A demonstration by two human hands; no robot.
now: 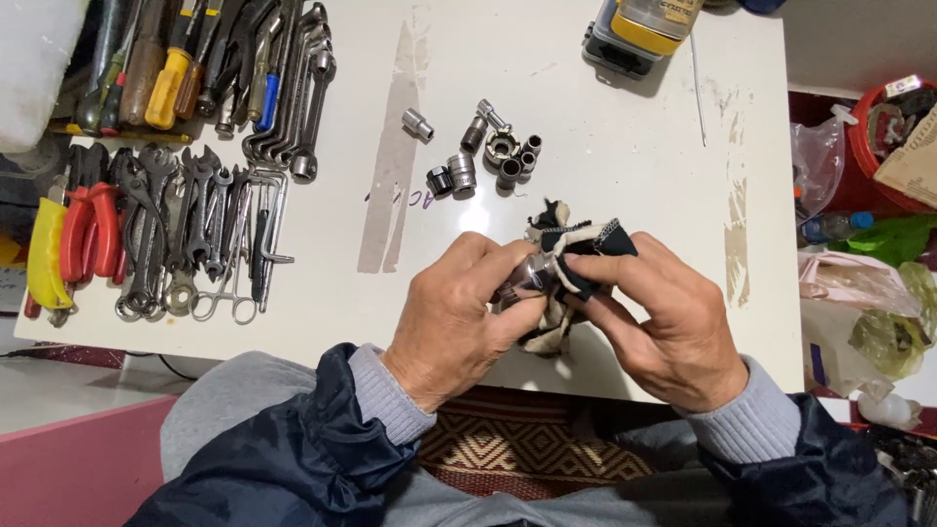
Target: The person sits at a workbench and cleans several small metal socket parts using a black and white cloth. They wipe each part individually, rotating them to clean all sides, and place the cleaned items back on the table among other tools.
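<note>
My left hand [459,317] grips a shiny metal socket [528,276] above the near edge of the white table [625,166]. My right hand [664,322] presses a black and cream rag [571,239] against the socket, with the cloth wrapped around its far end. A loose end of the rag hangs below my fingers. Several other metal sockets [483,151] lie in a loose group on the table just beyond my hands.
Wrenches, pliers with red handles and scissors [166,234] lie in a row at the left. Screwdrivers and ring spanners [215,68] lie above them. A yellow and black device [639,29] sits at the far edge. Plastic bags and a red tub [883,137] stand at the right.
</note>
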